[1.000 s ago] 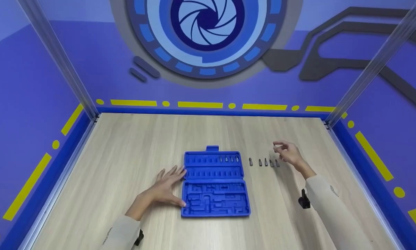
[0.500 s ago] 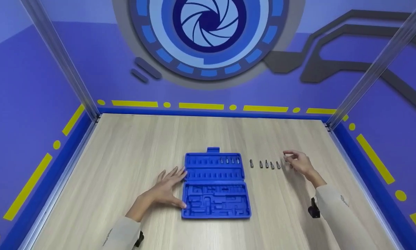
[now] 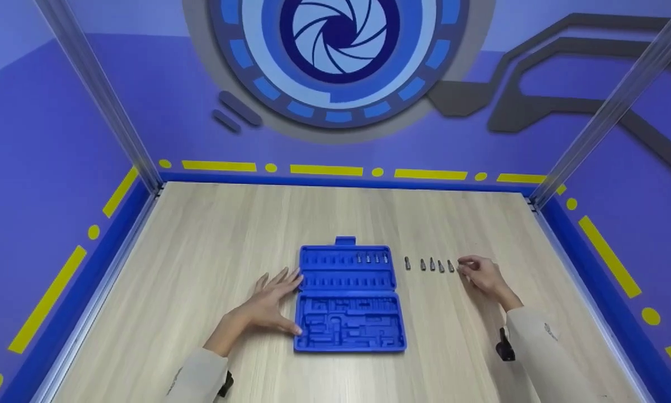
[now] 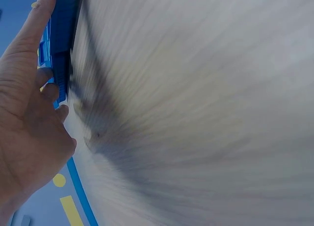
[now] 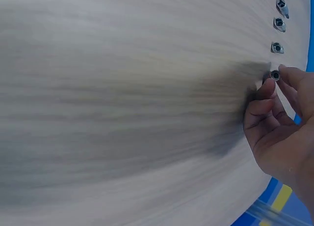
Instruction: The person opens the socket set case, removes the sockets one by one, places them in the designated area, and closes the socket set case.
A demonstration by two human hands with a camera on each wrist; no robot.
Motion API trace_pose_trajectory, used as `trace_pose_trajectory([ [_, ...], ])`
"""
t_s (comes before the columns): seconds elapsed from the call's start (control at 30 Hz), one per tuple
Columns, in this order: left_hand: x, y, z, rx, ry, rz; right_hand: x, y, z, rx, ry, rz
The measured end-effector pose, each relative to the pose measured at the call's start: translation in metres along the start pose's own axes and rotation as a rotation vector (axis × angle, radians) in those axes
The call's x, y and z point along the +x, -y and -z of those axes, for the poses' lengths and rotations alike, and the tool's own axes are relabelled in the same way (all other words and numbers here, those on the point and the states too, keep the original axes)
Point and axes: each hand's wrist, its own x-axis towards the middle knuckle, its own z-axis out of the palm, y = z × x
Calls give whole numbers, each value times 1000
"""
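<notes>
A blue plastic tool case lies unfolded on the wooden table, its lid half at the back. Along its left edge rests my left hand, fingers spread and thumb at the lower left corner. Several small metal socket bits stand in the right slots of the lid's top row. To the right of the case, more loose socket bits form a row. At that row's right end my right hand pinches one socket bit between thumb and forefinger, close to the tabletop, its square hole facing the right wrist camera.
The lower half of the case has moulded recesses. A clasp tab sticks out at its back. Blue panels with yellow marks wall the table at the back and both sides, with metal posts in the corners.
My right hand, holding the socket bit, has moved right and come down from above the row to its right end. My left hand stays on the case.
</notes>
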Motion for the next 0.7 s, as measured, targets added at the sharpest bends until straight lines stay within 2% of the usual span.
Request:
trace_pose_trajectory([
  [0.4, -1, 0, 1, -12, 3, 5, -2, 6, -6, -109, -62, 43],
  [0.7, 0, -2, 1, -16, 6, 7, 0, 8, 4, -63, -49, 58],
])
